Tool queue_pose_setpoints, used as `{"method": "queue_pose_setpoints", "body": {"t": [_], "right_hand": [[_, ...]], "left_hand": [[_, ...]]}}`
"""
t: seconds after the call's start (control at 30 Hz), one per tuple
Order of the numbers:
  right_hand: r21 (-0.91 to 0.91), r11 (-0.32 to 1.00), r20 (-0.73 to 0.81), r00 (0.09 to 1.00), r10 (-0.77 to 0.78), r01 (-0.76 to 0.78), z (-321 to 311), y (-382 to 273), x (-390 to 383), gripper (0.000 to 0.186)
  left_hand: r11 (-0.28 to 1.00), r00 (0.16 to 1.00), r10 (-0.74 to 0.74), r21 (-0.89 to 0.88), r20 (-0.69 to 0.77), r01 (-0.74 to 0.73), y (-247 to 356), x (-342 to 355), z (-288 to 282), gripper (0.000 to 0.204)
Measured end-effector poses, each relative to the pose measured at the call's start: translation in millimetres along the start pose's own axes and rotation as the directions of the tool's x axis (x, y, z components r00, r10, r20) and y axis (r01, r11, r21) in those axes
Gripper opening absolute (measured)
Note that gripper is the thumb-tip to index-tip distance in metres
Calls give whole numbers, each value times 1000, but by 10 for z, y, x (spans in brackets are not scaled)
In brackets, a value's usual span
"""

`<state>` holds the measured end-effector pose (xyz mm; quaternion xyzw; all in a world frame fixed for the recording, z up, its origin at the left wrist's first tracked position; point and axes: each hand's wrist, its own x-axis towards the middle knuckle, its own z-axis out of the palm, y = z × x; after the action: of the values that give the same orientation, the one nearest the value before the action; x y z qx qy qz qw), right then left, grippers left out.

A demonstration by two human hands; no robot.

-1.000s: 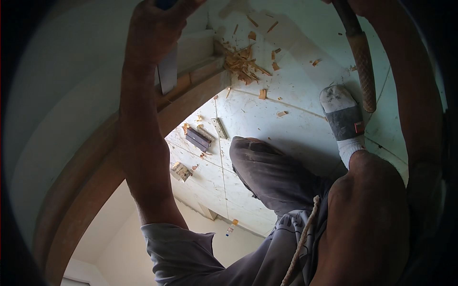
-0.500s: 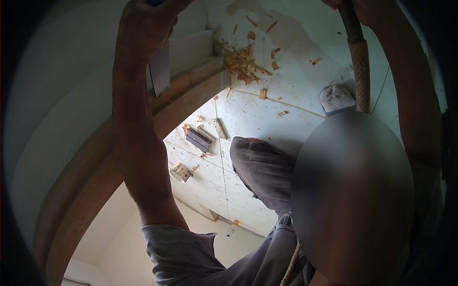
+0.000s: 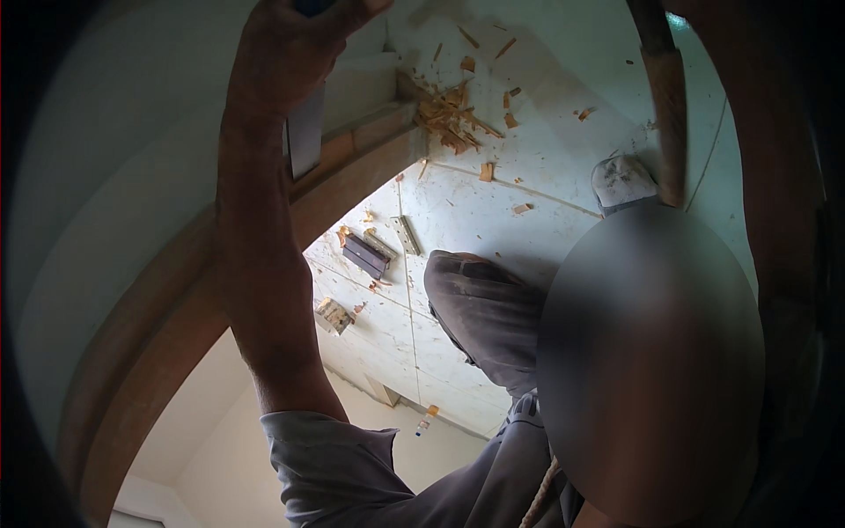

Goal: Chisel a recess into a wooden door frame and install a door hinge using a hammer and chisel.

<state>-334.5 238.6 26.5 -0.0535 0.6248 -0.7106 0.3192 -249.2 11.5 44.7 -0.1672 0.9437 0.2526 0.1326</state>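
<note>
My left hand [image 3: 286, 53] is closed around a chisel at the upper left. A bit of blue handle shows at the top edge, and the flat metal chisel blade [image 3: 305, 132] points down below the hand. The blade overlaps the brown wooden frame [image 3: 352, 172]; I cannot tell whether they touch. At the upper right hangs the handle of a wooden-handled tool [image 3: 672, 132], dark toward the top; its head is out of the picture. My right hand [image 3: 691, 7] holds this tool above the top edge, with only a sliver of the hand showing and its fingers hidden.
Wood chips [image 3: 453, 119] lie heaped at the frame's foot and scattered over the pale tiles. Nearby lie a dark block [image 3: 365, 256], a metal strip with holes [image 3: 406, 235] and a chipped block [image 3: 334, 315]. My trousered knee [image 3: 484, 308] and a shoe tip [image 3: 622, 180] are close by.
My left hand and the chisel have shifted slightly right and down. My right hand has moved up, mostly out of the picture, and the tool's handle has swung slightly.
</note>
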Motion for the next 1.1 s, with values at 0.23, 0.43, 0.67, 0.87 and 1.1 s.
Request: {"method": "queue_pose_setpoints", "body": {"t": [0.23, 0.43, 0.67, 0.87, 1.1], "right_hand": [[-130, 971, 292, 928, 232, -201, 144, 99, -168, 41], [-50, 998, 73, 997, -40, 44, 66, 123, -371, 42], [106, 992, -83, 994, 72, -63, -17, 136, -343, 40], [263, 959, -180, 982, -56, 103, -51, 146, -231, 38], [-245, 968, 137, 990, -13, 46, 71, 128, -155, 37]], "left_hand": [[999, 999, -3, -44, -32, 1, -15, -46, -15, 51], [980, 996, 82, -176, -45, -89, 54, 56, 118, 50], [1000, 1000, 16, -9, 9, -16, 8, 33, 117, 50], [998, 998, 60, -2, -1, -60, 5, 45, 160, 48], [998, 999, 50, 27, 14, -51, -18, 40, 105, 47]]}}
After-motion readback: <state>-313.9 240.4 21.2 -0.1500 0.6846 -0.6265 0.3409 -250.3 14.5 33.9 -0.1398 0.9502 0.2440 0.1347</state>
